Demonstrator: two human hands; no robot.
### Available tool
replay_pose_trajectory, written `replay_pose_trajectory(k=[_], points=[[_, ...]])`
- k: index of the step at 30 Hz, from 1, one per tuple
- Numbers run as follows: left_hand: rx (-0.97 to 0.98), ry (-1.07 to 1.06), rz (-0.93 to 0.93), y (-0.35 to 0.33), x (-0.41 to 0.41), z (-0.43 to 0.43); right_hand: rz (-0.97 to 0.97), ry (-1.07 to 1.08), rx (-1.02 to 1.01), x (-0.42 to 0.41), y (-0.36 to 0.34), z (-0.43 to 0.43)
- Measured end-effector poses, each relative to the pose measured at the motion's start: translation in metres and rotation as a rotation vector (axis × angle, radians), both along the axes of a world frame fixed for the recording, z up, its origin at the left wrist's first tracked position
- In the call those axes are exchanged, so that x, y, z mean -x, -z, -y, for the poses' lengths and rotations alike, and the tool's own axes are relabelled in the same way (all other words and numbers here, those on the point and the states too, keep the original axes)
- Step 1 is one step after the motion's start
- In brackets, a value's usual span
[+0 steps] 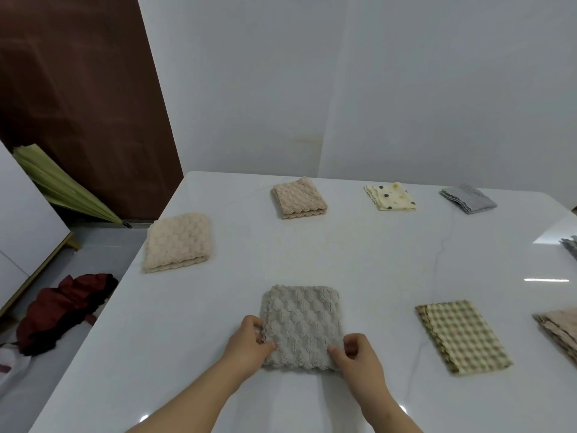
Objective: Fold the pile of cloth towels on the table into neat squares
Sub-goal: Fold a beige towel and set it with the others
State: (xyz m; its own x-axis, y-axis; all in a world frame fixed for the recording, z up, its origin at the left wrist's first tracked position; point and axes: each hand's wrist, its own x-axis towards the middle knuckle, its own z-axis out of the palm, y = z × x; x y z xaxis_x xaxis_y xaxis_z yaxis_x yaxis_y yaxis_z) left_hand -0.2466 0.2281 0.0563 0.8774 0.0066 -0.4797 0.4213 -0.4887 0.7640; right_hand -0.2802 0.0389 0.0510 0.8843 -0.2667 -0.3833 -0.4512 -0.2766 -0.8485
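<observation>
The folded grey towel (pixel 301 328) lies lengthwise away from the person; left hand (pixel 248 340) and right hand (pixel 359 354) pinch its near corners with curled fingers.

Visible body parts: two forearms and two hands, all in the lower half of the head view.

1. Left forearm (pixel 193 392): enters from the frame edge at 7 o'clock. It is bare along its full visible length, up to the wrist.
2. Right forearm (pixel 387 401): enters at 5 o'clock and is likewise bare to the wrist.
3. Left hand (pixel 249 339): bare. Its nails are too blurred to describe.
4. Right hand (pixel 359 354): bare. The thumbnail, at the hand's 10 o'clock edge, is short and pale.
</observation>
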Motion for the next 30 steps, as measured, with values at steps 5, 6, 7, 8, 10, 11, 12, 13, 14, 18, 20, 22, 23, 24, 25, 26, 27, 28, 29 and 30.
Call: replay_pose_trajectory(k=[5, 6, 7, 8, 10, 11, 12, 13, 14, 18, 20, 22, 23, 24, 25, 26, 27, 28, 29, 30], points=[[-0.044, -0.065, 0.052, 0.005, 0.000, 0.003, 0.023, -0.030, -0.051, -0.006, -0.002, -0.005], [-0.069, -0.065, 0.071, 0.005, 0.001, 0.004, 0.025, -0.023, -0.059, -0.006, -0.002, -0.006], [-0.100, -0.064, 0.099, 0.004, 0.002, 0.006, 0.021, -0.016, -0.067, -0.006, -0.002, -0.006], [-0.158, -0.054, 0.141, 0.004, 0.003, 0.007, 0.013, -0.008, -0.074, -0.005, -0.002, -0.005], [-0.373, 0.007, 0.269, 0.002, 0.003, 0.010, -0.012, 0.011, -0.083, -0.004, -0.003, -0.002], [-0.468, 0.053, 0.341, -0.001, 0.003, 0.012, -0.022, 0.021, -0.087, -0.003, -0.004, 0.001], [-0.508, 0.097, 0.401, -0.004, 0.002, 0.017, -0.025, 0.029, -0.093, -0.001, -0.005, 0.004], [-0.506, 0.138, 0.439, -0.008, 0.001, 0.023, -0.022, 0.036, -0.093, 0.000, -0.006, 0.008], [-0.484, 0.178, 0.461, -0.010, -0.001, 0.030, -0.018, 0.043, -0.079, 0.001, -0.008, 0.012], [-0.351, 0.313, 0.470, -0.020, -0.011, 0.067, 0.037, 0.103, 0.030, 0.004, -0.016, 0.045], [-0.265, 0.353, 0.435, -0.021, -0.014, 0.089, 0.062, 0.136, 0.105, 0.005, -0.020, 0.068], [-0.206, 0.381, 0.387, -0.020, -0.017, 0.114, 0.082, 0.177, 0.165, 0.006, -0.021, 0.095], [-0.178, 0.385, 0.361, -0.019, -0.018, 0.128, 0.087, 0.192, 0.195, 0.006, -0.022, 0.109], [-0.152, 0.387, 0.330, -0.018, -0.019, 0.139, 0.085, 0.202, 0.229, 0.005, -0.022, 0.122], [-0.129, 0.385, 0.299, -0.017, -0.019, 0.155, 0.082, 0.211, 0.266, 0.006, -0.021, 0.136], [-0.114, 0.382, 0.269, -0.016, -0.019, 0.169, 0.080, 0.221, 0.305, 0.005, -0.020, 0.150], [-0.102, 0.376, 0.239, -0.016, -0.018, 0.183, 0.071, 0.229, 0.347, 0.005, -0.018, 0.165], [-0.087, 0.365, 0.205, -0.015, -0.018, 0.196, 0.050, 0.232, 0.399, 0.004, -0.018, 0.178], [-0.072, 0.355, 0.173, -0.015, -0.016, 0.208, 0.025, 0.228, 0.454, 0.004, -0.017, 0.189], [-0.056, 0.340, 0.140, -0.014, -0.015, 0.221, -0.001, 0.212, 0.500, 0.003, -0.018, 0.203]])
